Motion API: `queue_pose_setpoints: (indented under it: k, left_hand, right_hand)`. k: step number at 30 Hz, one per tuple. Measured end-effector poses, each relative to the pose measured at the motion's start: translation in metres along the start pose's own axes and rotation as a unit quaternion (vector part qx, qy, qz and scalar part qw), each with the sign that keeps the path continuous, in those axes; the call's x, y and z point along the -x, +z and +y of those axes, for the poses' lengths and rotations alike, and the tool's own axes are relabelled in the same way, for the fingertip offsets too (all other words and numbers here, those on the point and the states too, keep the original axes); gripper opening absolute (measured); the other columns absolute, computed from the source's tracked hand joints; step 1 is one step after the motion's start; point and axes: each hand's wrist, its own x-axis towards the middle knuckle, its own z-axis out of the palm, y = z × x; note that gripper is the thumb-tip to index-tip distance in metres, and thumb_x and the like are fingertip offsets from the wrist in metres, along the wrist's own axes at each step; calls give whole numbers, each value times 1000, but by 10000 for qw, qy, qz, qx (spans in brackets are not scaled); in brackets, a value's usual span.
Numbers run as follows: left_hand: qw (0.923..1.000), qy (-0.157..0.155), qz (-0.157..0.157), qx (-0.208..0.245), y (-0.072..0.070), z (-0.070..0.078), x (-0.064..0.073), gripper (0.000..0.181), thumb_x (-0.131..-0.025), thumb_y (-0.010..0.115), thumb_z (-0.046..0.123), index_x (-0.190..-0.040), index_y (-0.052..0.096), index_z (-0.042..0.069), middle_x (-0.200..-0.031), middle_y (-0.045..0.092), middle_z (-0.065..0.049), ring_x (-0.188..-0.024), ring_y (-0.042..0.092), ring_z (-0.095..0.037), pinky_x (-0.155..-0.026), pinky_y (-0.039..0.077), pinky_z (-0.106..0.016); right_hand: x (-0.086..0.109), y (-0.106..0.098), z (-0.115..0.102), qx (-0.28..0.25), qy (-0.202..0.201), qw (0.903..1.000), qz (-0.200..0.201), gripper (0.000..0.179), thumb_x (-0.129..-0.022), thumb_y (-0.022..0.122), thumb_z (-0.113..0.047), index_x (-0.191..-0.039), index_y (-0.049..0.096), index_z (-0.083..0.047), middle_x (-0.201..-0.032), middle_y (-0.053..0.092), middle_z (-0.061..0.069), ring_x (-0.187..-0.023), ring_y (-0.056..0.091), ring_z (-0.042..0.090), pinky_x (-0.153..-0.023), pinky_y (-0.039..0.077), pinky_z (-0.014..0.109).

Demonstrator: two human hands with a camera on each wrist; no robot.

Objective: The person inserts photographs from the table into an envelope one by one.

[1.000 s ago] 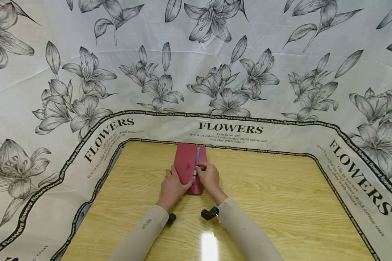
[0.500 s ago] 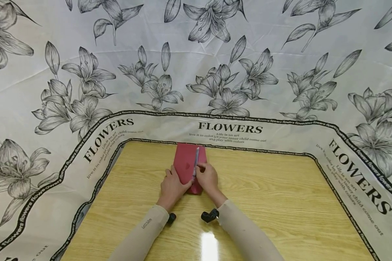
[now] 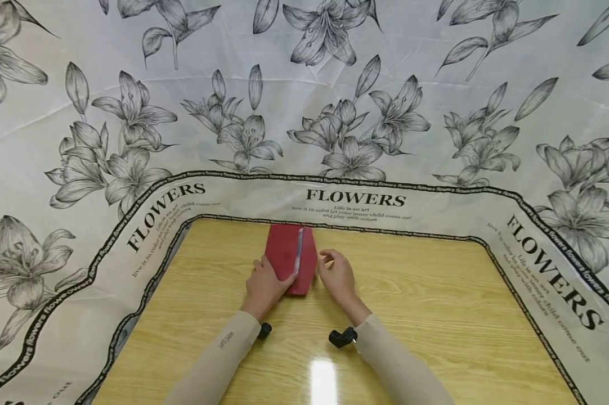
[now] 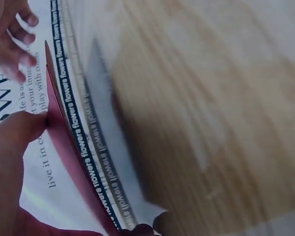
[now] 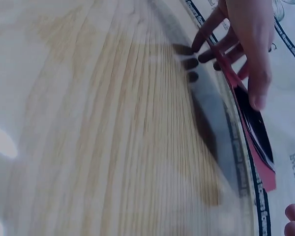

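Observation:
A red envelope [image 3: 281, 253] is held near the far edge of the table, its pointed flap [image 3: 308, 264] folded out to the right. Along its mouth shows a narrow shiny grey-blue strip [image 3: 299, 253]; the right wrist view shows a dark glossy edge [image 5: 253, 128] there. My left hand [image 3: 264, 287] grips the envelope at its near left side, thumb on top by the strip's near end and fingers underneath. Just right of the flap, my right hand [image 3: 337, 275] hovers with loosely bent fingers and holds nothing. In the left wrist view, that hand [image 4: 10, 42] stands apart from the envelope.
A wood-grain table [image 3: 436, 315] with a glossy surface spreads around both hands. Behind it and at both sides hangs a white flower-printed cloth [image 3: 355, 197], its lower border meeting the table's edge. Black camera mounts [image 3: 342, 337] sit at both wrists.
The right hand has let go of the strip at the envelope's mouth and moved off to the right. The envelope has shifted slightly left, its flap lying more open, with the left hand still gripping it.

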Motion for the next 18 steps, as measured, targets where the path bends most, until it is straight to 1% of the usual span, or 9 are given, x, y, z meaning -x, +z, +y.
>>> queue_pose_setpoints:
  k: [4, 7, 10, 13, 18]
  left_hand:
    - [9998, -68, -179, -84, -3, 2, -2, 106, -89, 76, 68, -148, 43, -13, -117, 56, -26, -98, 65, -35, -80, 62, -51]
    - [9994, -109, -283, -177, -4, 4, -4, 104, -90, 75, 68, -147, 44, -14, -117, 58, -27, -101, 65, -35, -83, 61, -51]
    - [9988, -161, -360, -280, -6, 6, -5, 104, -91, 76, 67, -148, 43, -14, -120, 59, -29, -106, 65, -38, -86, 61, -51]
    - [9982, -197, -401, -411, -6, 8, -7, 106, -91, 75, 67, -150, 42, -15, -125, 61, -32, -112, 66, -40, -88, 61, -51]
    - [9970, -166, -356, -672, -2, 8, -9, 107, -92, 73, 68, -151, 41, -16, -128, 61, -33, -115, 66, -41, -88, 61, -50]
  right_hand:
    - [2, -16, 10, 121, 28, 9999, 47, 27, -102, 71, -14, -127, 74, -5, -101, 73, 9, -68, 59, 16, -57, 46, 32]
    - [5, -28, 19, 235, 72, 9997, 59, 31, -103, 71, -16, -132, 72, -4, -105, 74, 9, -76, 63, 20, -63, 49, 35]
    - [6, -41, 27, 365, 72, 9993, 27, 36, -104, 71, -18, -137, 70, -5, -112, 75, 12, -88, 67, 27, -72, 54, 44]
    - [8, -53, 35, 497, 35, 9987, -55, 40, -104, 71, -18, -141, 67, -5, -121, 74, 17, -100, 67, 33, -82, 56, 52]
    - [13, -68, 47, 766, 62, 9969, -151, 44, -105, 70, -20, -146, 63, -5, -132, 70, 21, -113, 65, 39, -92, 53, 56]
